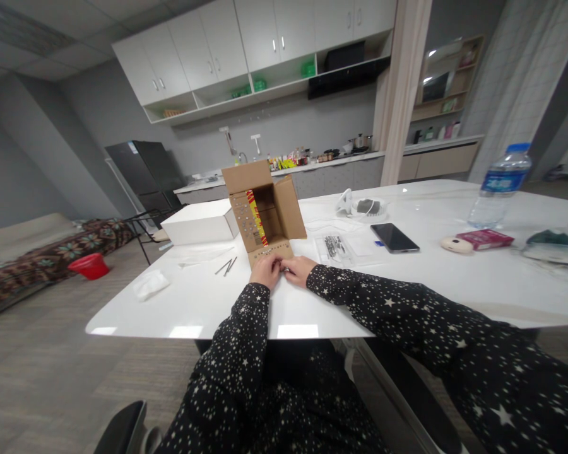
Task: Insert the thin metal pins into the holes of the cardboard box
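Handwork seems under way, not finished

The open cardboard box point(274, 221) stands on the table point(203, 306); small pieces point(247, 214) already dot its left flap point(241, 227) and front flap point(264, 251); left hand point(266, 271) and right hand point(299, 270) meet there, fingers bent; I cannot tell whether they pinch anything; how much remains is unclear.

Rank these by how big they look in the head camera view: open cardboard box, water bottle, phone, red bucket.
1. Open cardboard box
2. Water bottle
3. Phone and red bucket: too alike in this view to rank.
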A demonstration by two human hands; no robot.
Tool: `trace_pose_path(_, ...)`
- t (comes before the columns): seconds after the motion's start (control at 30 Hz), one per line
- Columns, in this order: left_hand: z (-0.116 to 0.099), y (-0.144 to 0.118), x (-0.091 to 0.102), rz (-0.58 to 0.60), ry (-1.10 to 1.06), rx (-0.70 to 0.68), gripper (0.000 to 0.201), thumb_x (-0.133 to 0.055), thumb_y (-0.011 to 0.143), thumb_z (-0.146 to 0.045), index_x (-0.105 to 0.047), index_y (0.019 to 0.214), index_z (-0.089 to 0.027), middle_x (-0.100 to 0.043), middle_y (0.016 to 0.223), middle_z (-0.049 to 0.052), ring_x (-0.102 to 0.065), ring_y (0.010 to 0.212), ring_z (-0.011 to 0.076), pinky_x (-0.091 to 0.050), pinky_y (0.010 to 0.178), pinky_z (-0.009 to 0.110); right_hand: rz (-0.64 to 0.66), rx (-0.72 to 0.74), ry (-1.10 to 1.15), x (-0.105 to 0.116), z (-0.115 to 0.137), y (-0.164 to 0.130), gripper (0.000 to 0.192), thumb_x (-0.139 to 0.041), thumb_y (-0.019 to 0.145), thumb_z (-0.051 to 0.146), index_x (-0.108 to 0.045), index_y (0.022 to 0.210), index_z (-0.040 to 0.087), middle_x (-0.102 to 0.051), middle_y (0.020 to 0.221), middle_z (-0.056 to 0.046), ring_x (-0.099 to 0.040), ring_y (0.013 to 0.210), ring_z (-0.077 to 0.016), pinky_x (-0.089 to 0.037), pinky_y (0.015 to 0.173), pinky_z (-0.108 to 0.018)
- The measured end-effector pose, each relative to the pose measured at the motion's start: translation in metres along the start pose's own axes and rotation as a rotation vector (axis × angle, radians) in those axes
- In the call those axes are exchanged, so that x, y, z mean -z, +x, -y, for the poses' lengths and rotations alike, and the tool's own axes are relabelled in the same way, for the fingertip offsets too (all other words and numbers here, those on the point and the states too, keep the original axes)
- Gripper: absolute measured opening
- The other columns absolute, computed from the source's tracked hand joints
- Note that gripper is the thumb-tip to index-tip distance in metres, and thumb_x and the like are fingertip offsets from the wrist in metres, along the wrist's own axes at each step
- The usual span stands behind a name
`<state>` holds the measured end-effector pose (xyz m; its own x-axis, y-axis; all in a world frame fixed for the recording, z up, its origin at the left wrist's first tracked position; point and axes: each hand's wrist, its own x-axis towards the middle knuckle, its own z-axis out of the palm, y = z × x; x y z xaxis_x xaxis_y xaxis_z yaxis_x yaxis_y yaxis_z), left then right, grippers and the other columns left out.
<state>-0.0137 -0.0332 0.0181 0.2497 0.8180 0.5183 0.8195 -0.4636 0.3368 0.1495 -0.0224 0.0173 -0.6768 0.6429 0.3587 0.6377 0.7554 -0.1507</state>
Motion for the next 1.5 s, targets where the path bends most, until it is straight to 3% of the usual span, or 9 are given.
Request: trace_pose_path(1.5, -0.0031, -0.0029, 0.0030, 0.034, -0.012, 0.067, 0.022, -0.046, 0.078, -0.014, -0.066, 0.087, -0.019, -0.070, 0.086, 0.004, -0.063, 0.080, 0.0170, -0.049, 0.077, 0.029, 0.021, -0.007, 0.008, 0.0069, 0.0047, -0.0014, 0.025, -0.047, 0.082, 0.019, -0.062, 0.102, 0.017, -0.069, 0.096, -0.008, -0.062, 0.086, -0.0191, -0.041, 0.076, -0.028)
